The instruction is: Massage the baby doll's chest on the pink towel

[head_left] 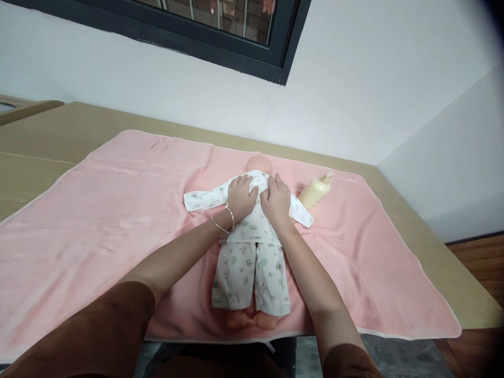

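A baby doll (254, 226) in a white printed top and trousers lies on a pink blanket (129, 210), its head away from me and its bare feet toward me. Both its sleeves are spread out sideways. My left hand (241, 197), with a bracelet at the wrist, rests on the left side of the doll's upper body, fingers stretched out. On the right side of the upper body lies my right hand (277, 199), its fingers flat and pointing away. Neither hand grips anything. A pale yellow bottle (316, 190) lies just beyond the doll's right sleeve.
The blanket covers most of a wooden table (409, 220) and hangs to its near edge. Behind the table stands a white wall (334, 100) with a dark-framed window (236, 50). Another wooden piece (35, 110) is at the far left.
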The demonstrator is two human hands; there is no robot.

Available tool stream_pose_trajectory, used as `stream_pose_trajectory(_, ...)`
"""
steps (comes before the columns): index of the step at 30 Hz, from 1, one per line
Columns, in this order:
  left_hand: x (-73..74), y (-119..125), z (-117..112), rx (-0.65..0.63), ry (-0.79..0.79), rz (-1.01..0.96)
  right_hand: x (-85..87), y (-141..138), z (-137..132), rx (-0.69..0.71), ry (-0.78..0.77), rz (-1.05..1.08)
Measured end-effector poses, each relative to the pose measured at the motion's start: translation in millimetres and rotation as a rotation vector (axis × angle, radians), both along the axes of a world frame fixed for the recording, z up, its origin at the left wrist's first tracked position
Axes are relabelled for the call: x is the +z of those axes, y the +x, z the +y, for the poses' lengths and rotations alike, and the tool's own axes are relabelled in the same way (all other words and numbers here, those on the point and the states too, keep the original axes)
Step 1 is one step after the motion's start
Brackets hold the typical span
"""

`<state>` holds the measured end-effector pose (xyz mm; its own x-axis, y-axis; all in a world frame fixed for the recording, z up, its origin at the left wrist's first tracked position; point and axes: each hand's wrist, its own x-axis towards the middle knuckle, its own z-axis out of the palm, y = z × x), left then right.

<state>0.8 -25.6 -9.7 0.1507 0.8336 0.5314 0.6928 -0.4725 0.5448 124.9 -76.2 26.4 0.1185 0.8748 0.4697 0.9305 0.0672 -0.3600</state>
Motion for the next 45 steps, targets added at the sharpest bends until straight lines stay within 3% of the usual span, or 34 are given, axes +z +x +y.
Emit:
stream_pose_trajectory(7,-3.3,-2.1,-2.3,-0.013,0.056,-0.148,7.8,-13.3,-5.5,0.073,0.009,-0.021)
stream_pose_trajectory(12,-4.2,-2.9,-4.2,-0.035,0.079,-0.231,7.0,-14.1,-4.7,0.153,-0.181,-0.051)
stream_pose_trajectory(17,-5.5,-2.2,-4.0,-0.024,0.084,-0.231,9.5,-11.6,-5.1,0.113,-0.075,-0.024)
stream_pose_trajectory(23,-3.6,-1.7,-5.4,-0.024,0.072,-0.254,4.6,-10.7,-0.5,0.139,-0.183,-0.049)
stream_pose_trajectory(28,-1.3,-2.3,-6.4,-0.052,0.076,-0.283,10.8,-8.2,-3.0,0.131,-0.074,-0.065)
stream_pose_trajectory(36,1.6,-2.6,-6.9,-0.052,0.057,-0.271,4.6,-12.9,-1.4,0.157,-0.199,-0.075)
stream_pose_trajectory(45,2.7,-3.3,-6.6,-0.042,0.031,-0.197,44.4,17.4,-8.9,0.142,0.011,0.063)
